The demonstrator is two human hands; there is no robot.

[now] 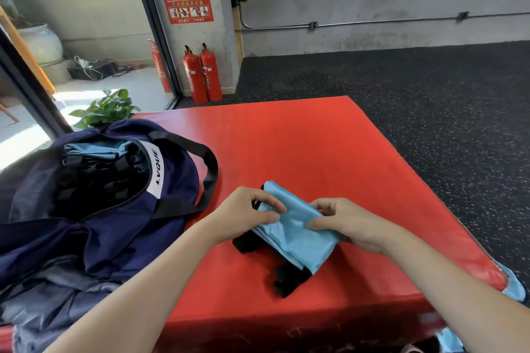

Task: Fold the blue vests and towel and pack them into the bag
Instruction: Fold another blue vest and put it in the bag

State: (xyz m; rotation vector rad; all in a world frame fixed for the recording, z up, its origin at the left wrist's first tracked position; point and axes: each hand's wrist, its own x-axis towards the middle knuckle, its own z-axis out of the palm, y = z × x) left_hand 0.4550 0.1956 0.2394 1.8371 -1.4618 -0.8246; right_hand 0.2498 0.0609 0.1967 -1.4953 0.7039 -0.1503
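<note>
- Concrete walls and dark speckled rubber flooring frame a gym corner, with a red padded mat (286, 146) serving as the work surface.
- On the mat's near half lies a blue vest (298, 232), shiny light-blue fabric with black trim, already gathered into a narrow, partly folded bundle.
- Its black edging sticks out at the lower left and at the bottom end of the bundle.
- Left hand (252, 209) pinches the vest's upper left edge between thumb and curled fingers.
- Right hand (341, 221) grips the vest's right side, fingers curled into the cloth, thumb on top.
- Both hands sit close together over the bundle, so I judge the step in hand to be a further fold or a tidy-up before packing.
- Just left of the vest, on the mat's corner, stands the navy duffel bag (120, 209), unzipped and gaping, its black strap draped toward the vest.
- Inside the bag, light-blue fabric with black trim (94, 150) is visible, so at least one piece appears packed already.
- More light-blue cloth (513, 284) hangs off the mat's right edge, likely still waiting to be folded; whether it is a vest or the towel I cannot tell.
- Overall the task looks midway: some packed, one in hand, some left.
- Farther back, red fire extinguishers (202, 74) stand against the wall, and a green potted plant (109, 107) sits behind the bag.
</note>
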